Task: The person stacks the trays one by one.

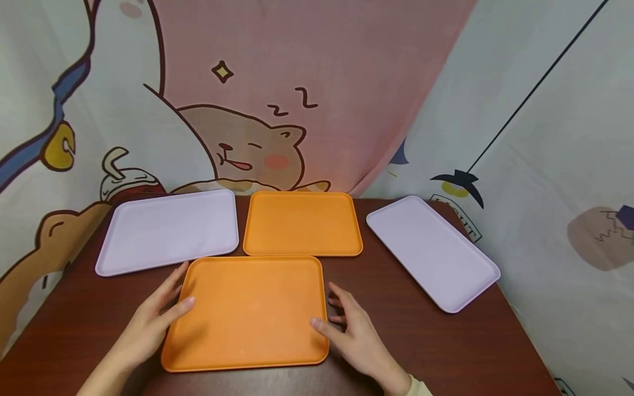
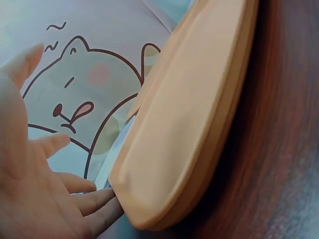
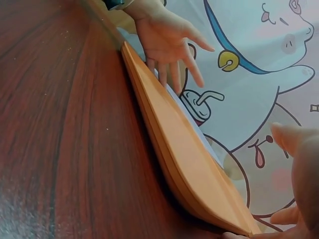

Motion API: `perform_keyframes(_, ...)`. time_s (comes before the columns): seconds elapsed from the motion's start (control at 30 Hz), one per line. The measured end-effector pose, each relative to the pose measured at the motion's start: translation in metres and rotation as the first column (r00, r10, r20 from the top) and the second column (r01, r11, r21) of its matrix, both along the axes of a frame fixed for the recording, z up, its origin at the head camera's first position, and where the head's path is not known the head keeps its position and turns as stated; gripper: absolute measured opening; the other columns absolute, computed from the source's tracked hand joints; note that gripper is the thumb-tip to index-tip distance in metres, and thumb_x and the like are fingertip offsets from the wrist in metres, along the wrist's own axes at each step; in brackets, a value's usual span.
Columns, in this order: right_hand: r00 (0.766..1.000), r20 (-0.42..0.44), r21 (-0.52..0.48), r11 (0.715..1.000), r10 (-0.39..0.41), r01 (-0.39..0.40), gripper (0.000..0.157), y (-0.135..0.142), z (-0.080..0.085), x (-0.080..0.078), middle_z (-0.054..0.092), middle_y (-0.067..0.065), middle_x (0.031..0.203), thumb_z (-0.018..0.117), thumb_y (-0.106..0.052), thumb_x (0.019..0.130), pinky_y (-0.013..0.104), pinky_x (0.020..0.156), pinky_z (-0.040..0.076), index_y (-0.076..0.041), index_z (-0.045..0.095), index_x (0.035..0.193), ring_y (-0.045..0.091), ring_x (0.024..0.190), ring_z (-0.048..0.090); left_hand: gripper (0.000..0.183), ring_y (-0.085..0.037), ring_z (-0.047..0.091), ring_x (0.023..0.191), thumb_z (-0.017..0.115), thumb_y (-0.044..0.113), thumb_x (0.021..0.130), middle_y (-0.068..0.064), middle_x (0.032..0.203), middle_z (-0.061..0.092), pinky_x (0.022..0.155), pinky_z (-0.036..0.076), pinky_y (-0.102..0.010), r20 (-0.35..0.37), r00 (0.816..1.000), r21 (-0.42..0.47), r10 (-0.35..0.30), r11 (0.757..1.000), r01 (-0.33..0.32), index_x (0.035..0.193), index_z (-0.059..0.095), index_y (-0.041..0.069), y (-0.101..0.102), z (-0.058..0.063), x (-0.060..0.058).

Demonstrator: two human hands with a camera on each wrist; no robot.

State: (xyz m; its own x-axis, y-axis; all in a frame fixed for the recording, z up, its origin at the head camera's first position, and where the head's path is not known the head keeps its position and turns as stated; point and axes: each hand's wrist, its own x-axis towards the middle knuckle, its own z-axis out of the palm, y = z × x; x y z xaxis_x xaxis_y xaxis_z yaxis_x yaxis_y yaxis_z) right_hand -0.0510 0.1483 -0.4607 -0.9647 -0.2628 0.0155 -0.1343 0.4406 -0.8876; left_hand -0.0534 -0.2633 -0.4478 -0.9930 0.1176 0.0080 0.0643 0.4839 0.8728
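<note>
A rectangular orange tray (image 1: 247, 313) with rounded corners and a low rim lies at the front of the table. My left hand (image 1: 153, 319) is at its left side, fingers extended and thumb over the rim. In the left wrist view, fingertips (image 2: 112, 204) of that hand come right up to the tray's corner. On the opposite side, my right hand (image 1: 356, 333) has its thumb above the right rim and its other fingers loosely bent beside the edge. The right wrist view shows the tray's layered-looking side (image 3: 164, 164) between both spread hands.
Behind the front tray sits a smaller orange tray (image 1: 303, 223), close against it. A pale lilac tray (image 1: 170, 231) lies at the back left, another lilac tray (image 1: 431, 253) slanted at the right. The dark wooden table (image 1: 421, 352) meets a cartoon-printed curtain (image 1: 346, 99) behind.
</note>
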Motion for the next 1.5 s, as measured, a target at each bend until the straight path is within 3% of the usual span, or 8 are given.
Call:
perform_keyframes(0.1, 1.000, 0.011, -0.044, 0.999, -0.015, 0.016, 0.075, 0.000, -0.001, -0.001, 0.050, 0.021, 0.154, 0.074, -0.034, 0.102, 0.034, 0.087, 0.061, 0.000, 0.040, 0.160, 0.033, 0.124, 0.063, 0.070, -0.058, 0.024, 0.149, 0.056, 0.020, 0.111, -0.021, 0.173, 0.017, 0.094, 0.037, -0.005, 0.046, 0.999, 0.123, -0.015, 0.992, 0.009, 0.170, 0.019, 0.014, -0.002, 0.000, -0.002)
perform_keyframes(0.2, 0.999, 0.026, -0.069, 0.997, -0.039, 0.040, 0.072, 0.000, -0.001, -0.003, 0.051, 0.023, 0.153, 0.073, -0.034, 0.103, 0.030, 0.085, 0.060, 0.003, 0.043, 0.158, 0.034, 0.124, 0.063, 0.068, -0.055, 0.016, 0.152, 0.049, 0.021, 0.113, -0.027, 0.172, 0.014, 0.100, 0.040, -0.014, 0.109, 0.994, 0.195, -0.016, 0.981, -0.005, 0.170, 0.015, 0.010, -0.006, 0.001, -0.003)
perform_keyframes(0.5, 0.994, 0.091, -0.152, 0.986, -0.059, 0.072, 0.069, -0.002, 0.001, -0.007, 0.058, 0.026, 0.143, 0.072, -0.028, 0.103, 0.028, 0.086, 0.060, 0.009, 0.044, 0.154, 0.034, 0.122, 0.064, 0.064, -0.050, 0.022, 0.151, 0.036, 0.031, 0.116, -0.034, 0.168, 0.017, 0.088, 0.048, -0.015, 0.224, 0.974, 0.283, -0.016, 0.958, -0.049, 0.170, 0.011, 0.007, -0.013, 0.004, -0.003)
perform_keyframes(0.77, 0.974, 0.228, -0.238, 0.968, -0.021, 0.076, 0.073, 0.000, 0.004, -0.016, 0.055, 0.032, 0.144, 0.064, -0.033, 0.108, 0.038, 0.089, 0.062, 0.015, 0.036, 0.155, 0.038, 0.125, 0.062, 0.073, -0.047, 0.022, 0.152, 0.027, 0.048, 0.116, -0.032, 0.168, 0.018, 0.089, 0.049, -0.020, 0.407, 0.913, 0.338, -0.017, 0.932, -0.133, 0.169, 0.006, 0.002, -0.018, 0.010, -0.009)
perform_keyframes(1.0, 0.924, 0.381, -0.346, 0.928, 0.000, 0.142, 0.076, 0.002, 0.010, -0.025, 0.053, 0.034, 0.145, 0.061, -0.038, 0.109, 0.044, 0.091, 0.061, 0.019, 0.037, 0.152, 0.037, 0.121, 0.063, 0.080, -0.012, 0.046, 0.132, 0.023, 0.054, 0.114, -0.032, 0.168, 0.018, 0.093, 0.051, -0.024, 0.472, 0.881, 0.381, -0.021, 0.906, -0.182, 0.166, 0.010, -0.005, -0.028, 0.002, -0.013)
perform_keyframes(1.23, 0.898, 0.439, -0.404, 0.898, 0.023, 0.175, 0.070, 0.004, 0.012, -0.029, 0.062, 0.027, 0.132, 0.060, -0.036, 0.109, 0.042, 0.090, 0.061, 0.018, 0.043, 0.149, 0.035, 0.117, 0.063, 0.082, -0.002, 0.052, 0.121, 0.029, 0.050, 0.115, -0.035, 0.168, 0.013, 0.095, 0.052, -0.024, 0.483, 0.874, 0.461, -0.049, 0.863, -0.206, 0.162, 0.008, -0.014, -0.034, -0.003, -0.016)
perform_keyframes(1.37, 0.894, 0.446, -0.427, 0.889, 0.048, 0.166, 0.069, 0.004, 0.012, -0.030, 0.062, 0.028, 0.131, 0.061, -0.036, 0.109, 0.042, 0.089, 0.061, 0.019, 0.043, 0.147, 0.034, 0.115, 0.063, 0.073, 0.000, 0.058, 0.113, 0.039, 0.041, 0.116, -0.029, 0.158, 0.038, 0.093, 0.054, -0.024, 0.466, 0.885, 0.458, -0.012, 0.859, -0.230, 0.158, 0.021, -0.016, -0.035, -0.006, -0.018)
perform_keyframes(1.5, 0.887, 0.458, -0.450, 0.876, 0.061, 0.172, 0.063, 0.005, 0.012, -0.029, 0.062, 0.028, 0.132, 0.062, -0.032, 0.109, 0.042, 0.088, 0.061, 0.018, 0.047, 0.145, 0.034, 0.115, 0.064, 0.061, -0.002, 0.063, 0.113, 0.047, 0.026, 0.116, -0.015, 0.143, 0.057, 0.093, 0.056, -0.023, 0.414, 0.910, 0.435, -0.003, 0.879, -0.196, 0.152, 0.033, -0.022, -0.035, -0.008, -0.015)
